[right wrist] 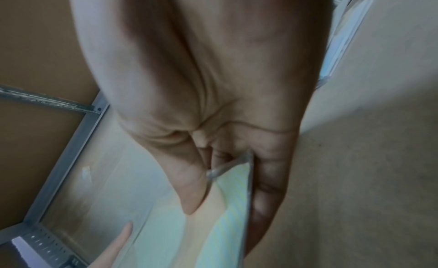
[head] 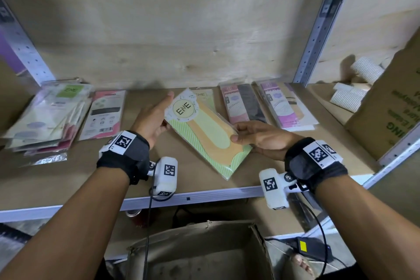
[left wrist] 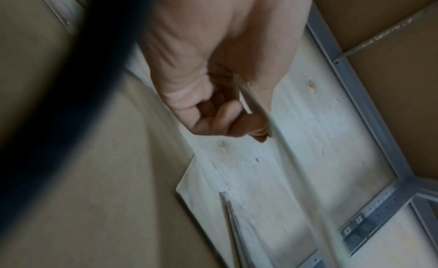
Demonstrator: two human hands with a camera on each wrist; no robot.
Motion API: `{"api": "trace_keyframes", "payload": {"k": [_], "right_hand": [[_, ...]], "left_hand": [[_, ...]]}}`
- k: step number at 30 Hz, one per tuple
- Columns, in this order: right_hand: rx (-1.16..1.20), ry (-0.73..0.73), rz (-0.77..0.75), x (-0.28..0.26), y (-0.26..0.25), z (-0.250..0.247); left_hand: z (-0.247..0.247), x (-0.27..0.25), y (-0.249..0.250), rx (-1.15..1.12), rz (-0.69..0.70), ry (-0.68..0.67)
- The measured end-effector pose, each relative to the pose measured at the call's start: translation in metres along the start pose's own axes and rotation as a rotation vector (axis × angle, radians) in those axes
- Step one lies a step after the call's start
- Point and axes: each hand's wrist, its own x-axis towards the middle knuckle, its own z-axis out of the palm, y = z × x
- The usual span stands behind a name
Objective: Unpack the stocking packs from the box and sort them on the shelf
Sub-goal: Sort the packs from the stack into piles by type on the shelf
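Note:
A flat stocking pack [head: 204, 129] with green stripes, an orange and yellow sole shape and a round ENE label hangs tilted just above the shelf board [head: 204, 195]. My left hand [head: 156, 116] grips its upper left corner, thumb stretched along the edge and fingers curled underneath [left wrist: 227, 118]. My right hand [head: 254, 135] pinches the right edge, thumb on top [right wrist: 189, 193] and fingers below. The pack shows edge-on in the left wrist view [left wrist: 258, 110] and flat in the right wrist view [right wrist: 227, 206]. The open cardboard box [head: 193, 245] stands below the shelf.
On the shelf lie a loose stack of packs [head: 50, 116] at the left, a pink pack [head: 104, 113], another ENE pack [head: 204, 95] at the back, a pink-and-black pack [head: 243, 104] and a purple pack [head: 284, 104]. A brown carton [head: 391, 107] and white rolls [head: 350, 95] fill the right bay.

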Motion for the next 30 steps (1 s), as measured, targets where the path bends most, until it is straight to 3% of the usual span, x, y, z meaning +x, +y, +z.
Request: {"api": "trace_keyframes", "payload": {"k": [3,9,16,22,26,30], "right_hand": [[0.072,0.101,-0.031,0.004,-0.001,0.002],[0.203,0.225,-0.075,0.017,-0.006,0.02],[0.138,0.176,0.0,0.027,-0.003,0.021],[0.305,0.026,-0.039,0.028,-0.01,0.017],[0.173,0.015,-0.027,0.026,-0.011,0.02],[0.089,-0.056,0.031,0.028,-0.009,0.03]], "left_hand": [[0.0,-0.005,0.0,-0.105,-0.026,-0.092],[0.012,-0.019,-0.013,0.169,-0.09,-0.486],[-0.003,-0.021,-0.011,0.284,-0.048,-0.558],[-0.023,-0.017,-0.005,0.158,-0.051,-0.467],[-0.031,-0.01,0.0,0.118,-0.018,-0.25],[-0.031,-0.01,-0.001,0.04,-0.019,-0.18]]}}
